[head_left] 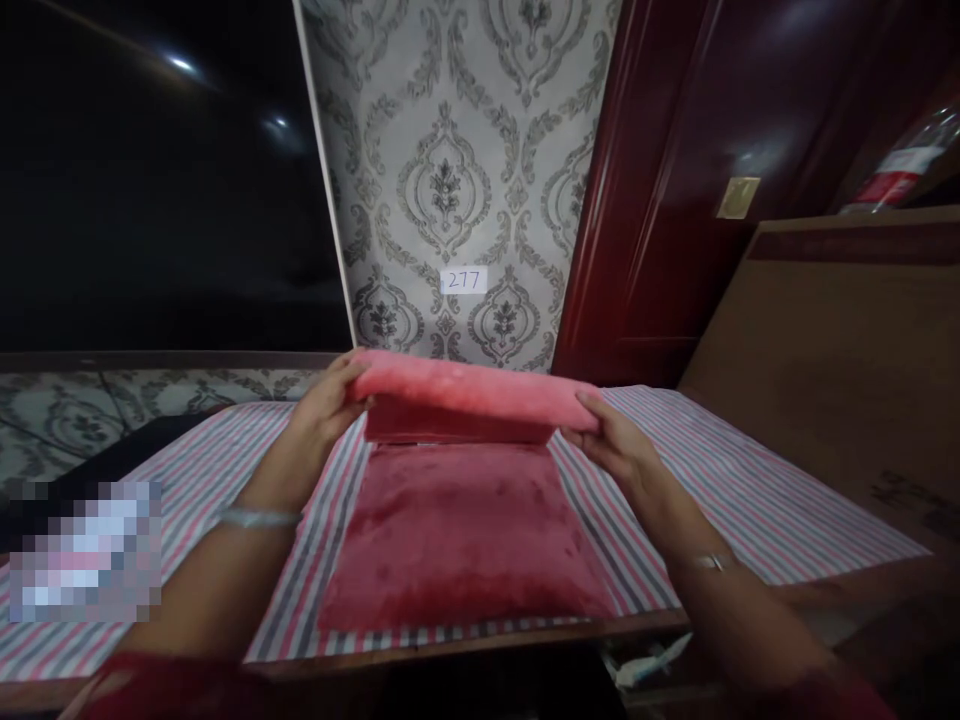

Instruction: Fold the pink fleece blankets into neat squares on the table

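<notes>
A plush pink-red cloth lies on a table covered with a striped sheet. Its far end is lifted and folded back toward me, forming a raised roll. My left hand grips the left corner of that lifted edge. My right hand grips the right corner. Both wrists wear thin bangles. The near part of the cloth stays flat on the sheet.
A patterned wallpaper wall with a small label reading 277 stands behind the table. A dark red door is at the right, a dark screen at the left. A brown board leans at the right.
</notes>
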Motion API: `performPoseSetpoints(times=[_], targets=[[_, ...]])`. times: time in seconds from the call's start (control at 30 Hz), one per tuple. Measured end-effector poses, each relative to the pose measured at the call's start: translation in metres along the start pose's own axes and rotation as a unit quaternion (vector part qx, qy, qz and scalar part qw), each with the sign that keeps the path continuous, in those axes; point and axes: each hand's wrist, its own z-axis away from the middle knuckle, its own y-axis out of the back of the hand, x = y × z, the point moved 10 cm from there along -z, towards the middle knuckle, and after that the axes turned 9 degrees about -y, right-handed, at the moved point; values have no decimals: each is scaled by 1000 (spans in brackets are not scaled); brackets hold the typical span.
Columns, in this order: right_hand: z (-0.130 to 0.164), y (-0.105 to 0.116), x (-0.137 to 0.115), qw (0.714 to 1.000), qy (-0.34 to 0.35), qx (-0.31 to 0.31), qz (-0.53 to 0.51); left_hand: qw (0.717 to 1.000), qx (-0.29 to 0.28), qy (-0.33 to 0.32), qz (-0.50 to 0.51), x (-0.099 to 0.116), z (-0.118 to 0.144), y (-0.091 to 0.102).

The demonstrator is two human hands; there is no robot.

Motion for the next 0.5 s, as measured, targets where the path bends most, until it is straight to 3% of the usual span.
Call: performPoseSetpoints(times=[0.07, 0.13, 0.17, 0.23, 0.33, 0.5], targets=[[31, 22, 50, 998, -48, -45, 8, 997, -18, 69, 33, -39, 43, 10], [60, 48, 104, 989, -129, -68, 32, 971, -2, 224, 85, -93, 106, 25], [71, 61, 123, 986, -153, -62, 38, 952, 22, 296, 73, -116, 138, 36], [85, 79, 143, 983, -175, -38, 47, 931, 46, 355, 77, -138, 181, 49], [85, 84, 142, 985, -164, -16, 58, 929, 52, 358, 71, -141, 195, 48], [81, 83, 129, 987, -130, 15, 89, 953, 55, 299, -21, -130, 177, 43]])
